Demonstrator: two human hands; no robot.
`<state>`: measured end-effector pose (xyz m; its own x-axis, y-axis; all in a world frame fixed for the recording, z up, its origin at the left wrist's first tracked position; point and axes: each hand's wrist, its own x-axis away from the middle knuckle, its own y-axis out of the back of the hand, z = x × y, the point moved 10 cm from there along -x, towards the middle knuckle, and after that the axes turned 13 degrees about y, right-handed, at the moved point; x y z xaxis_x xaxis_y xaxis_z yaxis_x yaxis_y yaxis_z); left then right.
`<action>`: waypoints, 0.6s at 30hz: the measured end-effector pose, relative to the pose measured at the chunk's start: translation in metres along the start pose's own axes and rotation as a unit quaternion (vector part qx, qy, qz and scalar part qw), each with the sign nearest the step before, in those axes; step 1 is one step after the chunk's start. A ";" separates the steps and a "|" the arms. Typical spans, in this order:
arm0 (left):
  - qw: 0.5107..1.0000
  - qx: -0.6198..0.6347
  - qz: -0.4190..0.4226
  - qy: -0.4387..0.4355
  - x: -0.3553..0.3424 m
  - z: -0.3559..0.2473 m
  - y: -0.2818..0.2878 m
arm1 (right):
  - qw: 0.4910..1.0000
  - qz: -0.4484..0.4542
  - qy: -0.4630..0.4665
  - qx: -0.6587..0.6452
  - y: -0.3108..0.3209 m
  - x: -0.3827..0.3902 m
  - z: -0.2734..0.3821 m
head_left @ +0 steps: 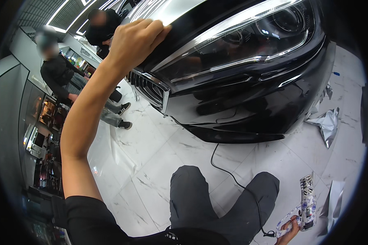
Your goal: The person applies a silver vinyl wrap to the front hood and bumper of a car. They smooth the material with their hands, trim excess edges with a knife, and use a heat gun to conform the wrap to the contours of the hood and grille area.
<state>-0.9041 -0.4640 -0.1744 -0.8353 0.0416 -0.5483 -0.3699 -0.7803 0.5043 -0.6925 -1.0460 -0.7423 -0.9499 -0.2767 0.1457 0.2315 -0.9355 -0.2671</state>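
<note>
My left hand [138,41] is up at the front edge of a black car's hood [180,20], just beside the headlight [221,57]. Its fingers are curled into a closed grip; whatever they hold, if anything, is hidden. Low at the right, my right hand [289,232] is closed around the handle of a heat gun [308,212] with a purple and white flowered body and a slotted metal nozzle. The nozzle points up and away from me. A black cord [242,184] runs from the handle's base across my right leg and toward the underside of the bumper [241,106].
Crumpled silver foil [328,124] lies on the pale marble-look floor [159,151] right of the car. Another silver sheet [335,204] is beside the heat gun. Clear film [110,151] spreads at left. Two people in dark clothes, one standing [57,75], are at the far left.
</note>
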 end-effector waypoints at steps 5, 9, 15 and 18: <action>0.999 -0.008 0.044 -0.017 -0.045 -0.007 -0.016 | 0.999 -0.029 0.011 -0.011 -0.019 0.010 0.018; 0.998 0.002 0.054 -0.025 -0.036 -0.003 -0.016 | 1.000 -0.006 -0.008 -0.010 0.000 0.009 -0.006; 0.996 0.052 0.071 0.004 0.011 0.016 -0.004 | 0.999 -0.013 -0.020 0.037 -0.002 0.013 -0.002; 0.998 0.053 0.043 0.013 0.034 0.024 0.001 | 0.998 -0.012 -0.024 0.054 -0.005 0.014 0.002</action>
<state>-0.9425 -0.4488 -0.1767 -0.8553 -0.0391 -0.5167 -0.3401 -0.7100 0.6166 -0.7065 -1.0461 -0.7372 -0.9449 -0.2619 0.1963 0.2326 -0.9593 -0.1599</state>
